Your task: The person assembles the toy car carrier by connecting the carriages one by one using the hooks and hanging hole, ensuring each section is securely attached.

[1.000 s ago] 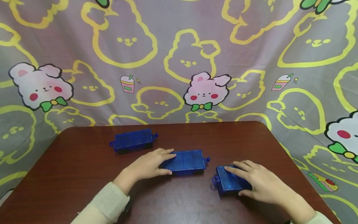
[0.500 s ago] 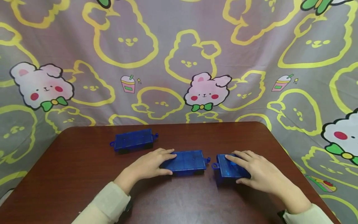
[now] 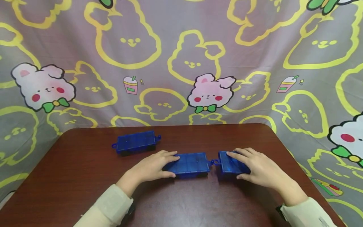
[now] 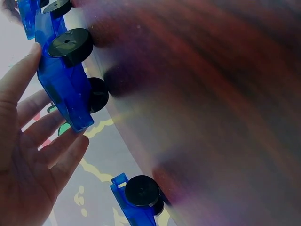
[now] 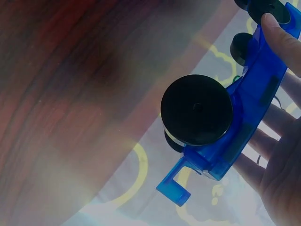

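My left hand (image 3: 150,166) holds a blue toy wagon (image 3: 191,163) at mid-table by its left end, thumb on the near side and fingers over the far side. A small peg (image 3: 211,162) juts from this wagon's right end. To the right, my right hand (image 3: 261,165) grips a second blue wagon (image 3: 227,164) from above, covering its right part. That wagon's ring (image 3: 216,162) sits right at the peg and overlaps it in the head view. Black wheels (image 5: 196,110) show under the second wagon in the right wrist view.
Farther back on the left, a third blue wagon (image 3: 136,142) stands on the dark brown table (image 3: 184,205), a ring at its left end and a peg at its right. Behind the table hangs a patterned curtain (image 3: 170,56).
My right hand has brought its wagon away from me and slightly left, so the ring meets the middle wagon's peg. My left hand and the far wagon stay in place.
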`<state>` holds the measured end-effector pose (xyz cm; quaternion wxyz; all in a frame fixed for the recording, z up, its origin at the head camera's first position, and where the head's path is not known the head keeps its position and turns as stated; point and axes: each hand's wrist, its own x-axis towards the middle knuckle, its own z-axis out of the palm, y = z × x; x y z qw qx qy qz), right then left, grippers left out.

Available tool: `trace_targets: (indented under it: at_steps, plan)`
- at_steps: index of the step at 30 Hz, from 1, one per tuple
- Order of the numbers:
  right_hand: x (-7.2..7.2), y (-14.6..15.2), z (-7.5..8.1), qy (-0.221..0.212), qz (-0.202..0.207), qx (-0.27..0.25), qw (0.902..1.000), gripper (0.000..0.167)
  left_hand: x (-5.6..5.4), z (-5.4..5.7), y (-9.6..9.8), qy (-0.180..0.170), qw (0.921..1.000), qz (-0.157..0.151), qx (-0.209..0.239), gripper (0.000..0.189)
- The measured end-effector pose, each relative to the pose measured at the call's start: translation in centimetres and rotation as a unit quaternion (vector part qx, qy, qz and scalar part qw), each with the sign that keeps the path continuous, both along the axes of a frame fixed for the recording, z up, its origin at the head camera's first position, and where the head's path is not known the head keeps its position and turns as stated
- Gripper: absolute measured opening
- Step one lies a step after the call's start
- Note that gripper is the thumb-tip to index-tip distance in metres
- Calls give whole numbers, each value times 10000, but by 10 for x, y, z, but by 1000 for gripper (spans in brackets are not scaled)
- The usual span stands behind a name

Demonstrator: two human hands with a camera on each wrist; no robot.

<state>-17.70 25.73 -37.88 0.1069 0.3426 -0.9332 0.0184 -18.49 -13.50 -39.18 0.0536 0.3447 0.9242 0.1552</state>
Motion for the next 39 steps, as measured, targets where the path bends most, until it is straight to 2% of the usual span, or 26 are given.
trace_targets:
  at_steps: [14, 39]
  plan:
    - [-10, -2, -7, -249, -51, 54, 9997, 80, 0, -3, 1, -16, 10000, -32, 4, 62]
    - [-22, -6, -17, -584, -30, -25, 9983, 81, 0, 1, -1, -75, 9999, 77, -86, 64]
